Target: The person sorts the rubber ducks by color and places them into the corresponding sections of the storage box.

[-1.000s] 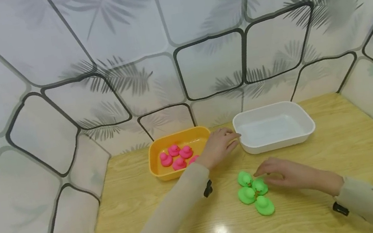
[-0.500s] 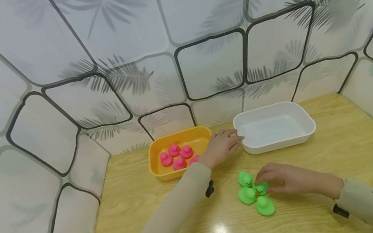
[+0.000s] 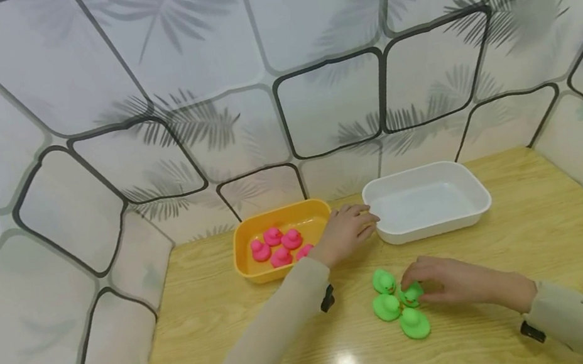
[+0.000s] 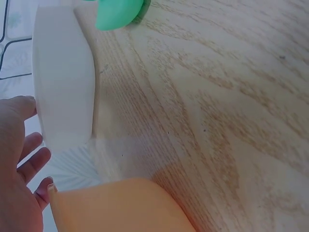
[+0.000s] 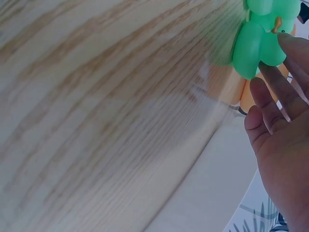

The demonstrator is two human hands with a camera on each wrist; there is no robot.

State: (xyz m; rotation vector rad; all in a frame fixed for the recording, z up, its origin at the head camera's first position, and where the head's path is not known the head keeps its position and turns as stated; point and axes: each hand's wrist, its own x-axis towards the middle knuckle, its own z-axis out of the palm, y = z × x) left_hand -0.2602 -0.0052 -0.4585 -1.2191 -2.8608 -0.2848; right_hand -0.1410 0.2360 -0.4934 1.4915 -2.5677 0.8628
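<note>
Now, at a pale wood-grain table (image 3: 209, 348): white oblong plastic tray (image 3: 433, 229), left hand (image 3: 347, 233), right hand (image 3: 452, 279), small green rubbery duck (image 3: 412, 295) nearer than the tray.
Probably best to pinch gently, clear of three green neighbours (image 3: 386, 307) — right thumb and fingers grip the duck, back upward; left fingers spread loosely at the tray.
</note>
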